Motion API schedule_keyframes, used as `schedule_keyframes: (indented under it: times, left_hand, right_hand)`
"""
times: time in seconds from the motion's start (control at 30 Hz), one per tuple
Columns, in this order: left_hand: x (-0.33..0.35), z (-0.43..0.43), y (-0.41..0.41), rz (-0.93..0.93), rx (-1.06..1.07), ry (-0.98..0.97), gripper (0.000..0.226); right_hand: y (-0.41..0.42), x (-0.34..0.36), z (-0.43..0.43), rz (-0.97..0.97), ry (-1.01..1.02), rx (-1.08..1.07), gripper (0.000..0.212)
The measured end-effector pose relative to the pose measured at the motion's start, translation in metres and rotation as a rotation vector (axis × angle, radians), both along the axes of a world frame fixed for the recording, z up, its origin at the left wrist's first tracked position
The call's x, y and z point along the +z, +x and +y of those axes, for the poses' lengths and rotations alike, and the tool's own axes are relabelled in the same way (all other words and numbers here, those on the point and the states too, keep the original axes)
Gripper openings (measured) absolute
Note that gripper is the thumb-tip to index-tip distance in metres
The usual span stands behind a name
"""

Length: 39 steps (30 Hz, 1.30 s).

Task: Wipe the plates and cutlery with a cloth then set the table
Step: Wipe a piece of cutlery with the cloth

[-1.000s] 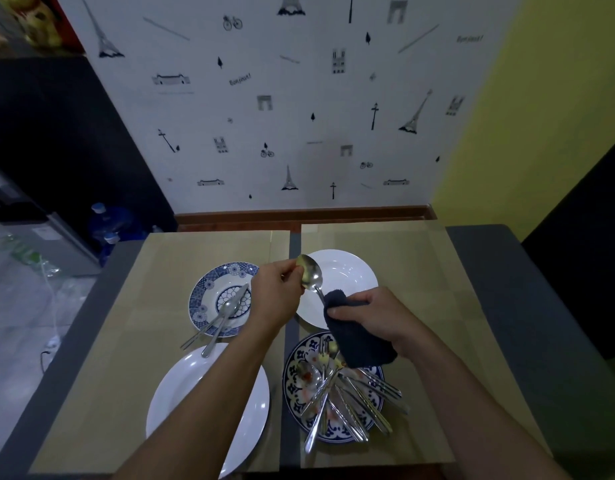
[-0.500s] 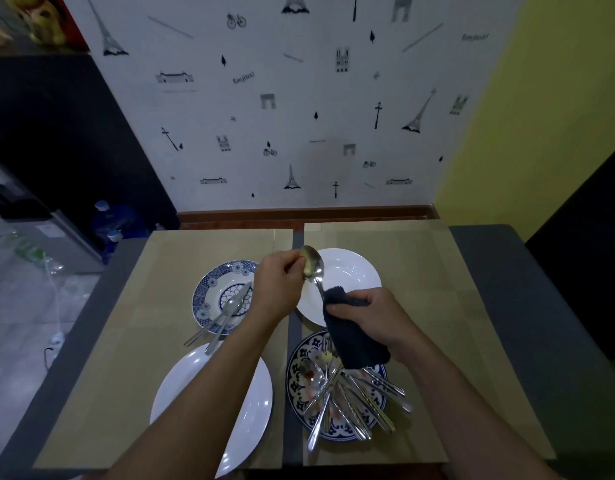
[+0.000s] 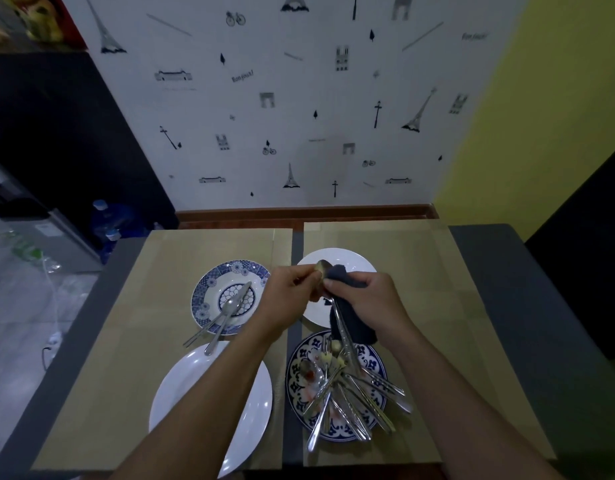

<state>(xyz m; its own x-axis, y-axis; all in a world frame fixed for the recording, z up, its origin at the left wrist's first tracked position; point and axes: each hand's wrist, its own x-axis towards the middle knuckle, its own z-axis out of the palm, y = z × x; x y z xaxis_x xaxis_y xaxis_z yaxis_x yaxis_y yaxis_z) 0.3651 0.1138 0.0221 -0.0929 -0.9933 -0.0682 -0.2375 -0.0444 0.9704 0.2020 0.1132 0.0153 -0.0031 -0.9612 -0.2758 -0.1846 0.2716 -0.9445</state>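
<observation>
My left hand (image 3: 292,292) pinches a metal spoon (image 3: 344,332) by its bowl end above the far white plate (image 3: 347,259). My right hand (image 3: 371,303) grips a dark blue cloth (image 3: 354,327) wrapped over the spoon's bowl and neck. The spoon's handle slants down toward the near blue-patterned plate (image 3: 375,358), which holds a pile of several spoons and forks (image 3: 347,400). A second blue-patterned plate (image 3: 209,289) at the far left carries two pieces of cutlery (image 3: 223,313). A plain white plate (image 3: 181,389) lies near left, partly under my left forearm.
Two tan placemats (image 3: 420,271) cover a dark grey table (image 3: 506,271) that stands against a patterned wall. A dark cabinet and blue water bottles (image 3: 108,220) stand on the floor to the left. The table's edges lie near on both sides.
My right hand has slid the cloth up the spoon from its neck to cover the bowl. Both hands have drawn closer together.
</observation>
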Motion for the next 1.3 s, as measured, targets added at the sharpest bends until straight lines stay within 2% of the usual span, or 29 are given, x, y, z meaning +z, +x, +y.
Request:
schedule_keyframes:
  times: [0.07,0.13,0.3,0.37,0.53,0.63,0.73,0.83,0.93,1.07,1.23,1.3]
  left_hand:
    - [-0.001,0.0,-0.001,0.083,-0.019,0.018,0.026]
    - [-0.001,0.0,-0.001,0.077,-0.022,0.005,0.026]
    - [-0.014,-0.005,0.006,-0.348,0.179,-0.092,0.026]
    - [-0.016,-0.004,0.011,-0.406,0.223,-0.065,0.026]
    - [-0.012,0.0,0.005,-0.126,0.028,0.028,0.027]
    - [-0.009,0.001,0.006,0.005,-0.019,0.089,0.026]
    - [-0.01,0.004,0.008,0.064,-0.042,0.106,0.026]
    - [-0.008,0.006,0.003,0.216,0.028,0.111,0.022]
    - [-0.009,0.005,0.001,0.233,0.14,0.099,0.019]
    - [-0.01,0.008,0.0,0.209,0.142,0.102,0.016]
    - [-0.004,0.011,-0.004,0.347,0.093,0.148,0.022]
    - [-0.005,0.013,-0.005,0.293,0.057,0.132,0.024]
  right_hand:
    - [0.001,0.0,-0.002,-0.017,-0.017,-0.038,0.018]
    - [0.002,-0.002,-0.002,0.008,-0.014,-0.035,0.018]
    - [0.001,-0.003,0.001,0.02,0.08,0.01,0.022]
    - [-0.003,-0.002,0.001,-0.006,0.116,0.032,0.02]
    - [0.006,-0.01,-0.002,0.105,0.04,0.079,0.034]
    - [0.008,-0.014,-0.003,0.125,0.026,0.109,0.029]
    - [0.007,-0.013,-0.005,0.019,0.072,0.07,0.019]
    - [0.006,-0.007,-0.005,-0.096,0.14,0.012,0.032]
    - [0.006,-0.004,-0.004,-0.068,0.202,0.064,0.041]
    - [0.005,-0.008,-0.004,-0.077,0.224,0.045,0.042]
    - [0.006,-0.007,-0.003,-0.16,0.123,-0.137,0.02]
    - [0.006,-0.009,-0.002,-0.189,0.103,-0.173,0.014]
